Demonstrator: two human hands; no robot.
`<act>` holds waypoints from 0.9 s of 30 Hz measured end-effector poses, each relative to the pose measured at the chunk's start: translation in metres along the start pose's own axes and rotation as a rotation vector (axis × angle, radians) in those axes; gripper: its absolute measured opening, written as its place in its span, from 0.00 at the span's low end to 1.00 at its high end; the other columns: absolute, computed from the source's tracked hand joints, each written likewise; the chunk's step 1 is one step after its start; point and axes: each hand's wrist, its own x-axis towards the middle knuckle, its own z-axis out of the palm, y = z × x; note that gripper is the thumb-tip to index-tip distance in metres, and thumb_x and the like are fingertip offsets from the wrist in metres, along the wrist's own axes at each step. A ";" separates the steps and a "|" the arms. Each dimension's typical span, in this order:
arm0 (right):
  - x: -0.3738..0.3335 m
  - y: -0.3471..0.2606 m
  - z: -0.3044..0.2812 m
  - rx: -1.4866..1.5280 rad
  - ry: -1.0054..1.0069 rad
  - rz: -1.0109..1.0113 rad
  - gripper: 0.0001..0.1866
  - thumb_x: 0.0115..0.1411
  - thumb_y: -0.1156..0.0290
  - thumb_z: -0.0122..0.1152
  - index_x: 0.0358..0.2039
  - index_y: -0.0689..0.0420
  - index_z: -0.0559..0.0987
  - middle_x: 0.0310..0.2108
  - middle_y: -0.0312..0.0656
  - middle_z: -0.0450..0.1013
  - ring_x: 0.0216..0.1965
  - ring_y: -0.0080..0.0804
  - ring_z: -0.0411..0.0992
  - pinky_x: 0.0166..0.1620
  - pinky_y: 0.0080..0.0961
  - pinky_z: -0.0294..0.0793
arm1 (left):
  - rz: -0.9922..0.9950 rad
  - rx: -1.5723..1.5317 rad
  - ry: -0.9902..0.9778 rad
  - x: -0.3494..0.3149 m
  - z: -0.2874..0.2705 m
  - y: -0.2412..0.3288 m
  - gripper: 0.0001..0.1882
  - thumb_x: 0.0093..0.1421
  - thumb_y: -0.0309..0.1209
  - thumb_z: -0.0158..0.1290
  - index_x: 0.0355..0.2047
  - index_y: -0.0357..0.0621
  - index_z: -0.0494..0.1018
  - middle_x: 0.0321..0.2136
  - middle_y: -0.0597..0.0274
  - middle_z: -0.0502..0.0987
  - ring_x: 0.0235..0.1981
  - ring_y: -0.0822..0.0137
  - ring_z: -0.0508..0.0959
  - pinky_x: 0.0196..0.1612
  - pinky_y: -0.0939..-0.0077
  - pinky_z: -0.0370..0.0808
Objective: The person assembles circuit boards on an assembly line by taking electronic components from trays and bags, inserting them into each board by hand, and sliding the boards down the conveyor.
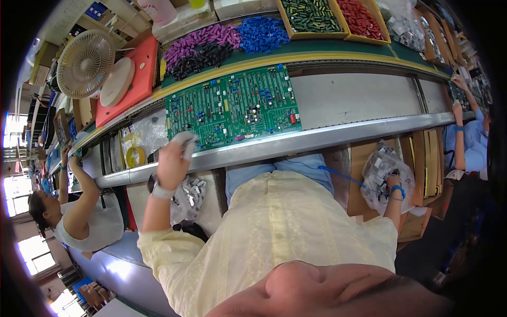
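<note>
My left hand (pixel 173 161) is raised at the near left corner of the green circuit board (pixel 232 105). Its fingers are closed on a small whitish-grey part (pixel 186 141), too blurred to name. The board lies on the rail track and carries many small components, among them a red cylinder (pixel 292 119) and a purple piece (pixel 239 138). Off to the right, my right hand (pixel 393 182) reaches into a clear plastic bag (pixel 377 171) of small grey and white parts. Those fingers are hidden among the parts. A blue strap (pixel 400 192) circles that wrist.
A metal rail (pixel 338 129) runs along the near side of the board. Beyond lie piles of purple (pixel 211 39), black (pixel 198 63) and blue parts (pixel 262 34), and boxes of green (pixel 311 16) and red parts (pixel 360 20). A fan (pixel 86 63) stands left. Co-workers sit on both sides.
</note>
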 end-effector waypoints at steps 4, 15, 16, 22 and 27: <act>-0.006 -0.008 -0.009 -0.067 0.134 -0.084 0.24 0.44 0.60 0.61 0.37 0.67 0.75 0.35 0.59 0.73 0.40 0.53 0.71 0.42 0.38 0.70 | 0.221 -0.010 -0.068 0.040 0.026 0.006 0.09 0.53 0.24 0.52 0.36 0.40 0.71 0.30 0.52 0.75 0.29 0.55 0.76 0.33 0.70 0.73; -0.107 -0.068 -0.099 0.496 0.047 -0.141 0.13 0.49 0.69 0.61 0.35 0.60 0.73 0.25 0.37 0.72 0.28 0.27 0.73 0.27 0.22 0.71 | 0.263 0.015 -0.313 0.059 0.053 0.023 0.07 0.48 0.27 0.56 0.29 0.38 0.75 0.26 0.52 0.76 0.27 0.56 0.76 0.31 0.70 0.73; -0.093 -0.050 -0.107 0.832 -0.102 -0.189 0.12 0.51 0.69 0.59 0.36 0.59 0.73 0.28 0.38 0.72 0.30 0.26 0.73 0.29 0.23 0.72 | 0.269 0.011 -0.315 0.061 0.054 0.021 0.07 0.48 0.27 0.56 0.29 0.38 0.75 0.26 0.52 0.76 0.27 0.56 0.76 0.31 0.70 0.73; -0.184 -0.149 -0.156 1.322 -0.336 -0.584 0.16 0.56 0.67 0.55 0.44 0.59 0.71 0.33 0.37 0.71 0.31 0.24 0.69 0.32 0.22 0.70 | 0.329 0.078 -0.306 0.060 0.055 0.018 0.08 0.48 0.28 0.54 0.30 0.39 0.75 0.28 0.52 0.76 0.31 0.53 0.75 0.35 0.66 0.73; -0.212 -0.242 -0.153 0.854 -0.524 -0.888 0.16 0.60 0.66 0.47 0.45 0.61 0.71 0.28 0.35 0.66 0.28 0.22 0.64 0.29 0.18 0.64 | 0.378 0.139 -0.274 0.059 0.059 0.021 0.07 0.48 0.27 0.54 0.29 0.40 0.75 0.28 0.53 0.75 0.30 0.54 0.75 0.34 0.66 0.73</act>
